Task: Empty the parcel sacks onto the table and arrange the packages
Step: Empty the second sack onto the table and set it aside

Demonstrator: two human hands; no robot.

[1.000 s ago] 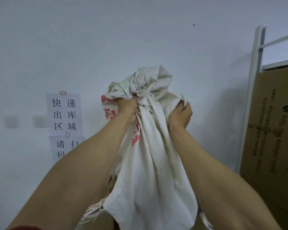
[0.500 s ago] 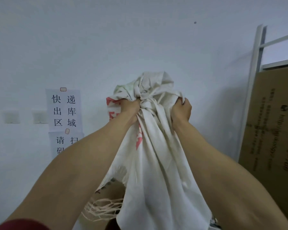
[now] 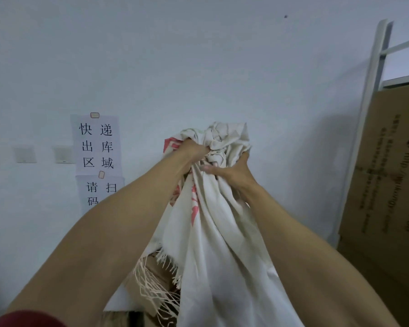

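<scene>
Two bare forearms, ours, run up from the lower edge, a red sleeve [image 3: 21, 319] at the left elbow. Between them hangs the sack [image 3: 222, 244], white cloth with red print, its long axis near upright. The frayed fringe [image 3: 151, 296] of what we take for its open mouth is lowest and nearest us, the bunched end highest and farthest. Behind the fringe shows something brown, a cardboard package [image 3: 151, 274] as far as we can judge; whether it is clear of the sack we cannot tell. The table lies out of view below.

At the top our left hand [image 3: 195, 149] is fisted round a wad of the cloth. Our right hand [image 3: 232, 172] pinches a fold just beside it and a little lower, thumb across the front. Both grip the same end, close together, neither plainly nearer the load.

We judge the sack upended for emptying, so the coming move turns on this: hands above, mouth below, and whatever remains must drop straight down. Upward the room is open. Farther off, on the right, a white metal frame [image 3: 373, 114] and a leaning cardboard sheet [image 3: 392, 185] stand near enough to catch a sideways swing. On the left the wall [image 3: 198, 55] carries paper notices [image 3: 97, 145] and switch plates [image 3: 25, 154], well apart from the cloth.
</scene>
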